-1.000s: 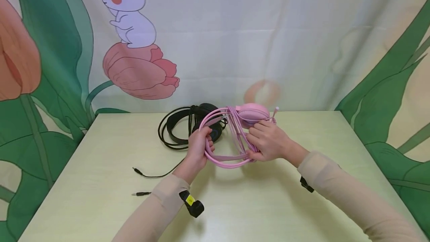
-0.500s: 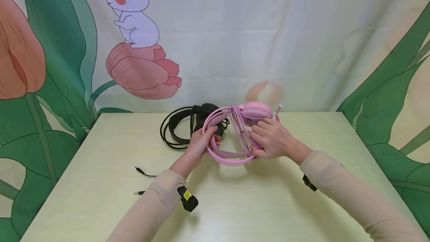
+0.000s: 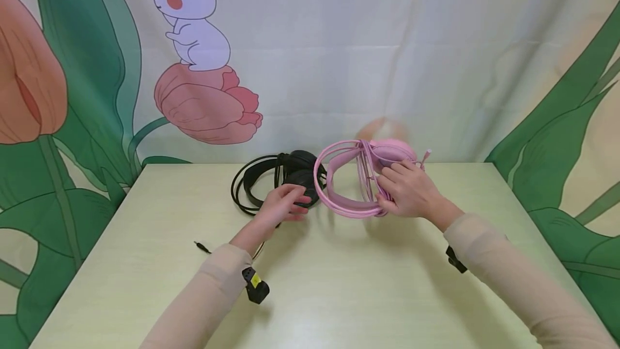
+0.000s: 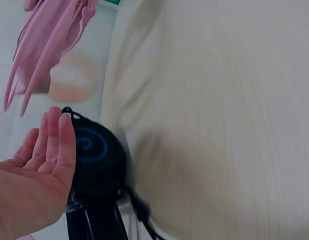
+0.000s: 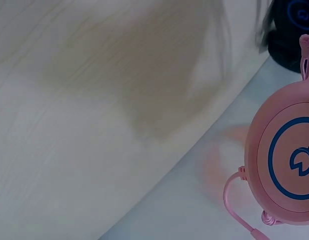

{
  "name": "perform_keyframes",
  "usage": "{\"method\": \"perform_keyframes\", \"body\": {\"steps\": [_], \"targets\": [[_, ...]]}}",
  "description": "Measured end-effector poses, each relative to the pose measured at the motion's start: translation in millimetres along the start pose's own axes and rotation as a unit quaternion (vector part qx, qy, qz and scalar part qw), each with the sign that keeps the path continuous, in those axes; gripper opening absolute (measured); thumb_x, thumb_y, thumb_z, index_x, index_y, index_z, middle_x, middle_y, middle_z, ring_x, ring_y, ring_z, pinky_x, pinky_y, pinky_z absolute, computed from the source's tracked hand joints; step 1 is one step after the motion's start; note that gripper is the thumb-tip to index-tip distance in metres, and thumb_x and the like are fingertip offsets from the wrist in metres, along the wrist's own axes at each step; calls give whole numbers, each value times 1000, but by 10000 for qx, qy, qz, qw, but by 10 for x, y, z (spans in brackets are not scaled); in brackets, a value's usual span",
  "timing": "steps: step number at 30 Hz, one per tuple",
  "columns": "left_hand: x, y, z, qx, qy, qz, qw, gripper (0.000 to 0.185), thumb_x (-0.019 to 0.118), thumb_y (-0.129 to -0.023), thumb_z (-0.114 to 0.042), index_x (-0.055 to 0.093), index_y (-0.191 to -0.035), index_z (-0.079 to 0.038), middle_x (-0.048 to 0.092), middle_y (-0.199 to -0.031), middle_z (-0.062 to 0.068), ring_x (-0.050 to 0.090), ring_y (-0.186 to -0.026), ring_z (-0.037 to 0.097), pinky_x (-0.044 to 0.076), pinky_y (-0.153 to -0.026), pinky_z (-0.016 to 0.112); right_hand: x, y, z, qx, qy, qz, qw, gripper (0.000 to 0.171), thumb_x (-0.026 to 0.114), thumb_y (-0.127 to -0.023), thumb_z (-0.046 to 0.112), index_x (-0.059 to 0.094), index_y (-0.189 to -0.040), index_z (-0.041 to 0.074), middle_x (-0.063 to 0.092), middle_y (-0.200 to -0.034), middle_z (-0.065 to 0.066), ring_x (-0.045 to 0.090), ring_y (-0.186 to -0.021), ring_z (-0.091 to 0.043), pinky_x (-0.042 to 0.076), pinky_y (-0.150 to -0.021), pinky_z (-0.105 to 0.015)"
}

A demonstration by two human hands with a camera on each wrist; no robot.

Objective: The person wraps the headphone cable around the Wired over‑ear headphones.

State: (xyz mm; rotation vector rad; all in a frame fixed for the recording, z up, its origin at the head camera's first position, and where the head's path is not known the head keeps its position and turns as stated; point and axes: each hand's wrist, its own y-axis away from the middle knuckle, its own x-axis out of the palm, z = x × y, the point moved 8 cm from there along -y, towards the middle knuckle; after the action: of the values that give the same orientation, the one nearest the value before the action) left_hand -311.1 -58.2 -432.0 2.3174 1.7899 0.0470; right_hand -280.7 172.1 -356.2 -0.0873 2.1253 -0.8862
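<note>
My right hand (image 3: 407,190) grips a pink headset (image 3: 393,151) by its earcup side, raised above the table, its cable bundled across the headband. In the right wrist view the pink earcup (image 5: 279,160) shows a blue ring and a thin microphone boom. My left hand (image 3: 278,206) is off the pink headset, fingers extended and holding nothing. It overlaps the front of a black headset (image 3: 300,160) lying at the back of the table. Beside the left fingers in the left wrist view is the black earcup (image 4: 94,150); the pink headset (image 4: 47,45) hangs beyond them.
The black headset's cable plug (image 3: 203,248) lies on the pale table (image 3: 358,295), left of my left forearm. Behind the table's far edge hangs a printed curtain (image 3: 310,69) with a rabbit and flowers.
My left hand has let go of the pink headset and drawn left and slightly down. The right hand has carried the pink headset to the right and slightly up, away from the black one.
</note>
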Motion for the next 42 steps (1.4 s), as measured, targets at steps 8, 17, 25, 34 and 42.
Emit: {"method": "perform_keyframes", "body": {"steps": [8,17,25,34,42], "targets": [[-207,60,59,-95,-676,186,9975,39,49,-93,-26,48,-123,0,59,-117,21,59,-102,38,49,-87,46,49,189,-254,610,168,286,9976,26,42,-79,31,50,-73,8,47,-69,-5,46,-68,-27,41,-76,-42],[-465,113,149,-47,-1534,219,9879,33,46,-95,-23,50,-118,0,60,-113,21,62,-97,35,52,-80,41,169,418,-445,1293,261,866,9875,30,38,-83,32,51,-74,6,52,-74,-8,49,-74,-29,40,-83,-42],[-609,136,226,-84,-1817,151,9832,31,45,-94,-20,50,-115,3,60,-109,22,63,-92,32,53,-74,38,292,590,-556,1887,321,1470,9704,27,39,-83,29,48,-72,7,50,-73,-8,48,-74,-29,38,-84,-41],[-752,201,207,27,-2369,4,9715,26,49,-91,-19,53,-107,0,62,-103,19,62,-85,29,53,-68,34,425,709,-591,2571,238,2454,9344,28,39,-89,31,52,-79,7,53,-81,-8,49,-83,-28,34,-90,-43],[-862,229,175,215,-3190,-110,9474,23,50,-90,-19,56,-104,-2,62,-95,12,61,-78,21,47,-65,28,571,824,-524,2751,53,2966,9145,32,37,-92,30,57,-90,6,56,-91,-10,50,-93,-29,33,-93,-47]]}}
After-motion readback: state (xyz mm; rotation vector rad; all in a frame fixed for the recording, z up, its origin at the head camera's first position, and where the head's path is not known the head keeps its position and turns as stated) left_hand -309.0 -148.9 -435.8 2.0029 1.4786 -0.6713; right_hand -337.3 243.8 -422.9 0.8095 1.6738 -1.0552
